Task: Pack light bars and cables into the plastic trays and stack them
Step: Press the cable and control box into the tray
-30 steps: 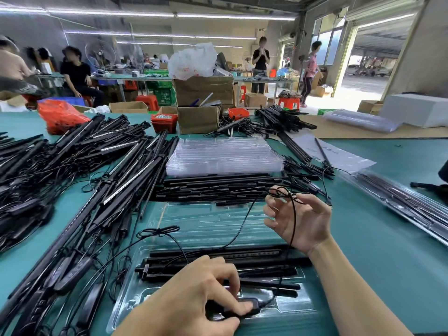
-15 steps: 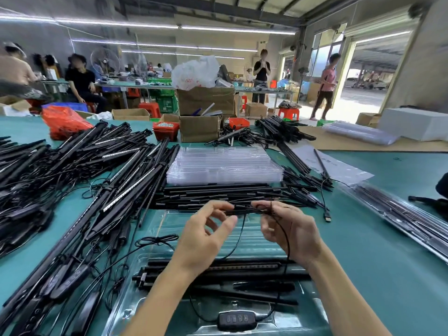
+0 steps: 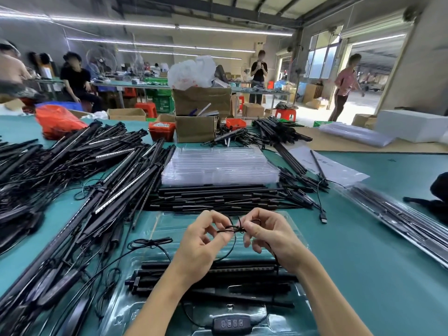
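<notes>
A clear plastic tray (image 3: 294,235) lies on the green table before me, with black light bars (image 3: 218,280) laid across it and a black inline controller (image 3: 230,323) in its near pocket. Above the tray my left hand (image 3: 201,248) and my right hand (image 3: 271,238) both pinch a small coiled bundle of the thin black cable (image 3: 236,230). The cable hangs down from the bundle toward the controller.
A stack of empty clear trays (image 3: 218,166) sits behind a row of black bars (image 3: 223,197). Heaps of light bars with cables (image 3: 72,190) cover the left side. A packed tray (image 3: 400,219) lies at the right, near a loose USB plug (image 3: 323,218). Boxes and people stand beyond.
My left hand left the controller in the tray and rose to meet the right hand. Both hands have drawn closer together around the gathered cable.
</notes>
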`<state>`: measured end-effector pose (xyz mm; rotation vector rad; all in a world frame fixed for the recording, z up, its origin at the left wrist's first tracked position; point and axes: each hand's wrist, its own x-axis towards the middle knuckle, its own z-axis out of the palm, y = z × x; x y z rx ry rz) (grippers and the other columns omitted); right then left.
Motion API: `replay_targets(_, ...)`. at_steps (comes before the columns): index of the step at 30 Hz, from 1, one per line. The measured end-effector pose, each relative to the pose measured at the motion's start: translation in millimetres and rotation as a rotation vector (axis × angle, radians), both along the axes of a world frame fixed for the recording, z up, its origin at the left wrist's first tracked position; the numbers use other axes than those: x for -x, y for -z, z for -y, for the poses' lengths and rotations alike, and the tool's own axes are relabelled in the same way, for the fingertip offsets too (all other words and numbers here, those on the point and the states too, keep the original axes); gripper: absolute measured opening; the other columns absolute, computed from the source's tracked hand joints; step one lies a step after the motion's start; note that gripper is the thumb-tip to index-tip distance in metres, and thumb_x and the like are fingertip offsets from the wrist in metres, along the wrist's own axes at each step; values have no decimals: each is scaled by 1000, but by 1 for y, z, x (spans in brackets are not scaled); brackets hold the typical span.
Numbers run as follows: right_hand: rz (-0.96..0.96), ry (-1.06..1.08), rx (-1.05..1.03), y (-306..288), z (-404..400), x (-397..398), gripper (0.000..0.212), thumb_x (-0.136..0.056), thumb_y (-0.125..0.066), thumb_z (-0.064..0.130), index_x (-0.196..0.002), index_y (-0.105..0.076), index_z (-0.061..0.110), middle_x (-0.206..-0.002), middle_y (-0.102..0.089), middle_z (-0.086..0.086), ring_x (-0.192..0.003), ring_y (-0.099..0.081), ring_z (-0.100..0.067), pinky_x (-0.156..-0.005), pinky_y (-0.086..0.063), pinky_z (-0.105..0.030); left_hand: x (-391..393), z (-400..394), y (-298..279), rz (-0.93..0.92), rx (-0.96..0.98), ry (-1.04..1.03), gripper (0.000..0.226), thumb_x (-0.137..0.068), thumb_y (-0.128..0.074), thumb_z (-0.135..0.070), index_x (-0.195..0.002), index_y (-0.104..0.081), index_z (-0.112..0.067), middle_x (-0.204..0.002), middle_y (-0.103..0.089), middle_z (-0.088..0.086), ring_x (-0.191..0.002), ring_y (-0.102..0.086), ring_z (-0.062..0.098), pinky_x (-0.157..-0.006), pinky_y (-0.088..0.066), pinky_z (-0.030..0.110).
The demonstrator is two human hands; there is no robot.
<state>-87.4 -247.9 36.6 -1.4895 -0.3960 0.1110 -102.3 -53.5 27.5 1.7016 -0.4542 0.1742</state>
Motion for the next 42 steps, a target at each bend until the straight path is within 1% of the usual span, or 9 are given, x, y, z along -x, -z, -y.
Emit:
replay_targets(4, -48, -84, -6, 0, 0, 1, 30, -82, -76, 38, -92, -73, 10, -88, -58, -23, -68, -58, -19, -49, -42, -21, 1, -3, -3, -51, 9, 50, 8, -77, -62, -25, -77, -61, -32, -72, -52, -17, -67, -45, 5, -60, -39, 20)
replay_targets(10, -66, -242, 33, -6, 1, 6, 18, -90, -60, 22, -75, -70, 21, -93, -58, -5, -65, -49, -12, -52, -32, -21, 3, -8, -8, -70, -7, 107, 14, -72, -52, -17, -67, -53, -30, -81, -46, -9, -73, -44, 7, -69, -38, 23)
replay_targets(15, -104, -291, 48, -8, 2, 7, 17, -86, -58, 17, -75, -60, 4, -90, -55, -8, -65, -50, -12, -52, -28, -23, 1, -9, -4, -69, 58, 101, 13, -70, -48, -14, -66, -52, -26, -80, -45, -5, -71, -40, 10, -66, -37, 21)
replay_targets(20, -90, -229, -115, -13, 4, 7, 20, -75, -71, 19, -75, -54, 8, -98, -65, -9, -71, -58, -20, -54, -38, -25, -3, -10, -1, -56, 129, 57, 6, -78, -65, -37, -81, -64, -33, -74, -54, -9, -70, -48, 13, -63, -42, 19)
replay_targets(23, 0, -128, -71, -11, 2, 7, 20, -75, -77, 14, -77, -58, 19, -108, -68, -5, -92, -64, -19, -73, -51, -27, -3, -6, 1, -13, 115, 0, 17, -84, -68, -38, -101, -66, -40, -87, -62, -7, -79, -56, 18, -68, -46, 26)
replay_targets(29, 229, 354, -97, -5, -3, 7, 23, -83, -71, 18, -74, -54, 28, -127, -67, 6, -98, -62, 0, -85, -50, -16, 1, -12, -5, 207, -352, -247, 16, -87, -55, -48, -100, -61, -42, -91, -64, -23, -96, -60, 4, -84, -44, 20)
replay_targets(34, 97, 401, -445, -9, -2, 4, 14, -91, -56, 21, -89, -45, 13, -113, -71, -27, -115, -65, -40, -101, -51, -41, 8, -22, 6, 9, -1080, -198, 61, -93, -19, -73, -144, -36, -45, -150, -38, -20, -144, -22, 4, -120, -15, 35)
replay_targets(38, -38, 424, -565, -8, -4, 4, 17, -100, -46, 25, -103, -48, 8, -95, -74, -24, -92, -74, -39, -81, -61, -40, 14, -21, 15, -21, -1176, -253, 62, -98, -11, -68, -154, -17, -45, -165, -16, -14, -152, -9, 8, -122, -3, 36)
replay_targets(42, -211, 400, -777, -12, 6, 0, 36, -109, -35, 32, -91, -51, 5, -74, -67, -11, -57, -64, -23, -69, -62, -44, 10, -20, 16, -33, -1189, -272, 61, -99, -11, -66, -155, -16, -43, -165, -15, -13, -152, -8, 8, -124, 1, 40)
